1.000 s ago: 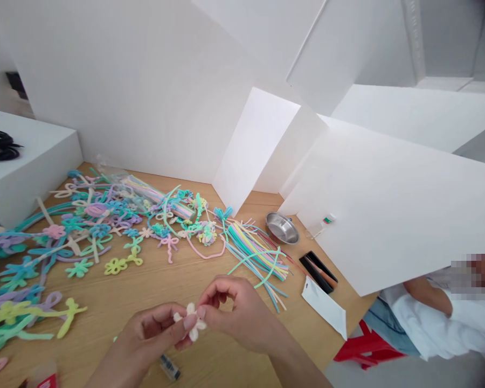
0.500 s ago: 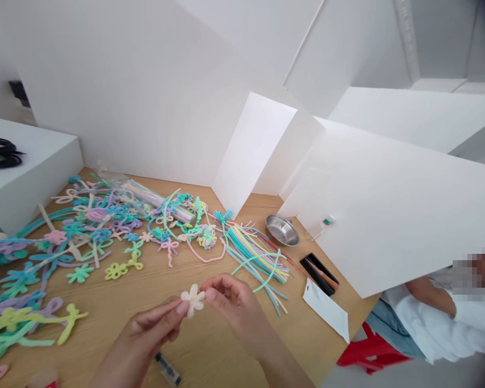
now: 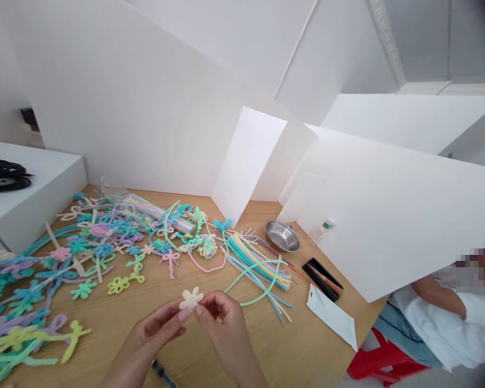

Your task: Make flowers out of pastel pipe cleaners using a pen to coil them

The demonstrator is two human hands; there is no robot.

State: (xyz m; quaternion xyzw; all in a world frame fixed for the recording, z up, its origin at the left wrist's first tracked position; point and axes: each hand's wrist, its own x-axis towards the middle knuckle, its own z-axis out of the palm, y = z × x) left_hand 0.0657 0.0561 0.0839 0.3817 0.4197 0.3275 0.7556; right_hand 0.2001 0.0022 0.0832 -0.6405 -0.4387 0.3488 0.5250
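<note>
Surface: I'm looking down on a light wooden table (image 3: 307, 350) boxed in by white foam boards (image 3: 388, 215).
Main item: cream pipe-cleaner flower (image 3: 192, 299), five petals, held up above the table between my two hands.
Left hand (image 3: 153, 334): partly closed, fingertips (image 3: 184, 315) pinching the flower's lower edge.
Right hand (image 3: 226, 328): partly closed, fingertips (image 3: 199, 310) on the flower from the other side, gripping it together with the left.
Below flower: small clear tube (image 3: 161, 374), on the table, partly cut off by the frame edge.
Left of flower: big heap of finished pipe-cleaner shapes (image 3: 101, 237), flowers and bows in pastel colours, spread wide; yellow-green flower (image 3: 119, 284) near its edge.
Ahead of flower: bag of pipe cleaners (image 3: 157, 213), in among the heap.
Right of flower: bundle of loose straight pipe cleaners (image 3: 258, 267), pastel, fanned out.
Further right: steel bowl (image 3: 282, 236), small bottle (image 3: 326, 225) beside the board, black case (image 3: 322, 279) with orange-brown items in it, white pouch (image 3: 331, 318).
Far right: seated person (image 3: 440, 318) in white top and jeans, separate from my hands; red stool (image 3: 383, 361) by the table edge.
Far left: black cable (image 3: 4, 178) on a white shelf (image 3: 36, 199).
</note>
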